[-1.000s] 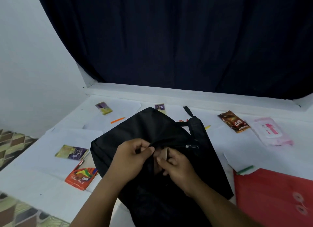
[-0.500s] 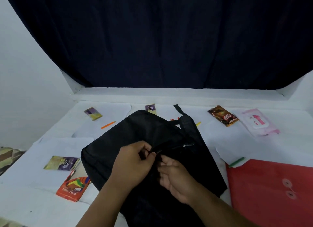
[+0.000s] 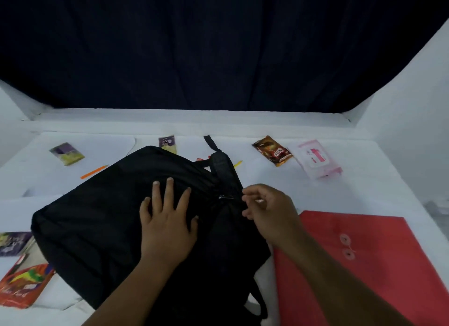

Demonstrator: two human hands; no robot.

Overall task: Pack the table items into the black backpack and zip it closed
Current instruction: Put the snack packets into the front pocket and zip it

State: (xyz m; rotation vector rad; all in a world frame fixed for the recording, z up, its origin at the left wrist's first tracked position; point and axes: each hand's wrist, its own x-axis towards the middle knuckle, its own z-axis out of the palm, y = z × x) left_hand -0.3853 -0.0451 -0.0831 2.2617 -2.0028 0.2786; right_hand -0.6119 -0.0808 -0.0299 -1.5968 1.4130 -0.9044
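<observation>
The black backpack [image 3: 102,223] lies flat in the middle of the white table [image 3: 364,179]. My left hand [image 3: 167,226] presses flat on its top, fingers spread and straight. My right hand [image 3: 267,211] hovers at the bag's right side with loosely curled fingers. Its fingertips are just right of a small metal zipper pull [image 3: 226,196] and hold nothing that I can see. Around the bag lie a red envelope folder [image 3: 359,265], a brown snack packet [image 3: 272,150] and a pink wipes pack [image 3: 315,159].
On the left lie a purple-yellow packet [image 3: 66,153], an orange pen [image 3: 93,172], a purple packet [image 3: 14,243] and an orange packet [image 3: 23,284]. Another purple packet [image 3: 166,142] and a yellow pencil [image 3: 237,164] sit behind the bag. A dark curtain [image 3: 218,46] hangs behind the table.
Both hands have let go of the zipper area. My left hand has flattened onto the bag's top, and my right hand has moved right, past the metal pull.
</observation>
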